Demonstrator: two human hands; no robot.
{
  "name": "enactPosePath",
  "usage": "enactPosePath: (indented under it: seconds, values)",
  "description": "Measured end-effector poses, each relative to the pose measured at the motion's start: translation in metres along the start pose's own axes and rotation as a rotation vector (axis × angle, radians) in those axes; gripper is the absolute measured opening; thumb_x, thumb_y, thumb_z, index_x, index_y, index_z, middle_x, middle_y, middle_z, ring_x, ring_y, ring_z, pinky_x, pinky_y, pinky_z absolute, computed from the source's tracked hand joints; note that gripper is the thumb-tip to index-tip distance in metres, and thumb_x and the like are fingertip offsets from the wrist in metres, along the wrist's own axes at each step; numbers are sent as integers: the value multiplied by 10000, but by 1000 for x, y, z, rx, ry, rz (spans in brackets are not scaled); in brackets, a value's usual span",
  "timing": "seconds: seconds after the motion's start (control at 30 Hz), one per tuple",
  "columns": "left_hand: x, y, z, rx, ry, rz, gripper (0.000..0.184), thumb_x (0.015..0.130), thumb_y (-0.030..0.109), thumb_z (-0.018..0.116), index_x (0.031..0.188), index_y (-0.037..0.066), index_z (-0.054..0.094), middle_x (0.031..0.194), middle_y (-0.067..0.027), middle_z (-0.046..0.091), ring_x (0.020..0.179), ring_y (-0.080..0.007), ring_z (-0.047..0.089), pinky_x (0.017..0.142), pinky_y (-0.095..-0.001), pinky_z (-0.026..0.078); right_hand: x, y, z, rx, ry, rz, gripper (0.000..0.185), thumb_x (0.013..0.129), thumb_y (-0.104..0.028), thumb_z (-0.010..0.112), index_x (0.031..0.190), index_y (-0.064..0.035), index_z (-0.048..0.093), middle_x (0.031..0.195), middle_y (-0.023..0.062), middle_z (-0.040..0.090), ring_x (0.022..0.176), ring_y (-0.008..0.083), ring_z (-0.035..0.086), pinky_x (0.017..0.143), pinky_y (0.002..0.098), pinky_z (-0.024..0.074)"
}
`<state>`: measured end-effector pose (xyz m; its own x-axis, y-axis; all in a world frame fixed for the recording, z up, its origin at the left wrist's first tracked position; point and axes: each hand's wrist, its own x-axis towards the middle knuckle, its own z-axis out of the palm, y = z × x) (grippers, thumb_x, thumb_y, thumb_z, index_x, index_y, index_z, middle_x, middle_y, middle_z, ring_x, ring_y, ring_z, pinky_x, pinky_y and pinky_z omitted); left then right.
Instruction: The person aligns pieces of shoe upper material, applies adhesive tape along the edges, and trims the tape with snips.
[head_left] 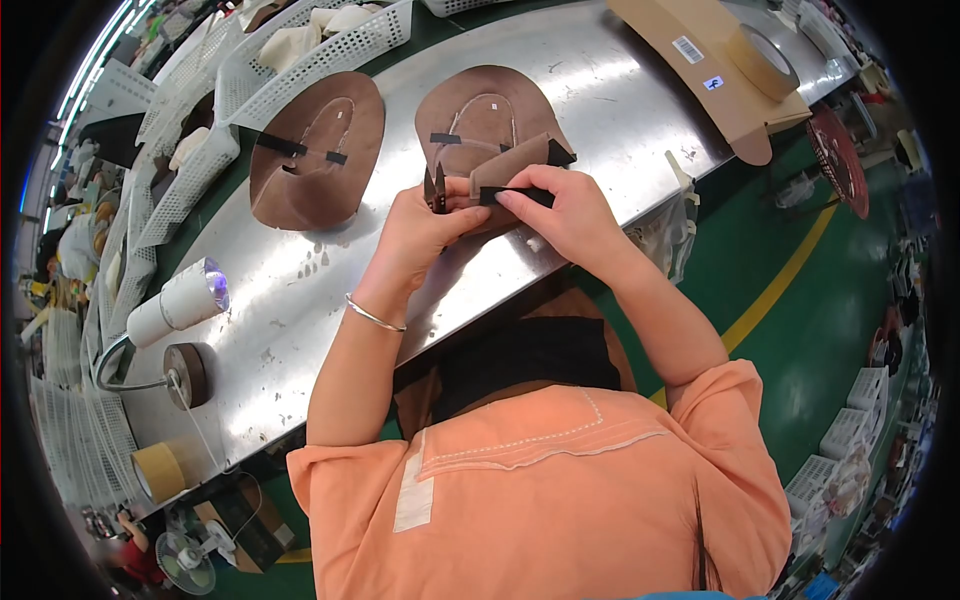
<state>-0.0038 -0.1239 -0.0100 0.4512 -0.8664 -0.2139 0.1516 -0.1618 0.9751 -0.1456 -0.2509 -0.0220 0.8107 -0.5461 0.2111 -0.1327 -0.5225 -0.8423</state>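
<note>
My left hand [425, 225] is closed, with dark thread snips [435, 190] tucked in it, points upward. Its thumb and fingers also pinch the edge of a brown hat-shaped fabric piece [480, 85] lying on the metal table. At that piece's near side, a folded flap stands up. My right hand [575, 215] is closed on a black strip [515, 195] at this flap, its fingertips close to the left thumb. A second brown fabric piece [330, 110], with black tabs and an oval stitched outline, lies to the left. The flap's underside is hidden.
A desk lamp [180, 300] and a tape roll [165, 472] stand at the left of the metal table [290, 340]. White baskets [320, 55] line the far side. At the back right lie cardboard [690, 70] and another tape roll [765, 62]. Clear plastic [670, 230] hangs at the near edge.
</note>
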Motion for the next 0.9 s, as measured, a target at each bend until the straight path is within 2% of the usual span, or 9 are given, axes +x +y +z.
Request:
enactPosePath:
  seconds: [0.03,0.13,0.33,0.5,0.7,0.73,0.83,0.9]
  values:
    - [0,0,0,6,3,-2,285,736,62,743,1000,2,654,809,2,655,620,-26,508,518,-170,333,1,-1,-1,-22,-17,7,195,841,-194,657,879,-3,651,739,89,645,669,157,588,645,279,465]
    - [1,-2,-2,32,12,-9,289,734,65,746,1000,3,654,805,3,654,620,-28,510,520,-172,335,3,-5,-3,-12,-11,11,216,820,-236,650,829,-20,654,751,144,639,677,297,604,631,363,462]
    - [2,-4,-3,59,22,-4,281,731,68,749,989,6,656,800,6,652,614,-29,508,519,-173,332,6,-2,-3,-22,-47,-5,235,820,-252,653,832,-17,656,772,163,642,720,339,605,658,385,465]
    - [1,-3,-1,19,3,20,248,743,93,751,958,10,659,764,11,636,596,-33,493,509,-176,316,7,-7,-6,-67,-69,6,242,820,-258,648,840,-18,658,778,169,642,735,343,608,669,390,470]
    - [4,-8,-2,118,83,-25,194,778,149,754,871,16,647,671,24,560,552,-43,435,491,-193,296,2,-7,-11,-120,-69,-22,216,806,-237,650,848,-25,653,770,153,641,731,332,610,652,393,474]
    - [5,-9,-4,99,60,-28,191,781,148,752,867,14,646,667,22,556,551,-46,435,490,-196,299,-1,-9,-15,-125,-71,-40,205,799,-228,657,839,-27,649,761,146,637,724,326,610,640,392,473]
    - [7,-10,-8,43,31,-28,185,790,143,745,861,7,642,659,13,548,548,-55,438,487,-202,307,-28,-27,-28,-334,127,-319,162,753,-177,701,773,-41,615,719,109,605,677,284,603,583,372,463]
    - [7,-9,-6,21,43,-27,182,796,136,739,866,1,638,659,6,550,546,-62,442,486,-205,313,-46,-38,-34,-424,129,-415,162,723,-143,722,740,-54,588,700,84,580,648,257,588,553,354,453]
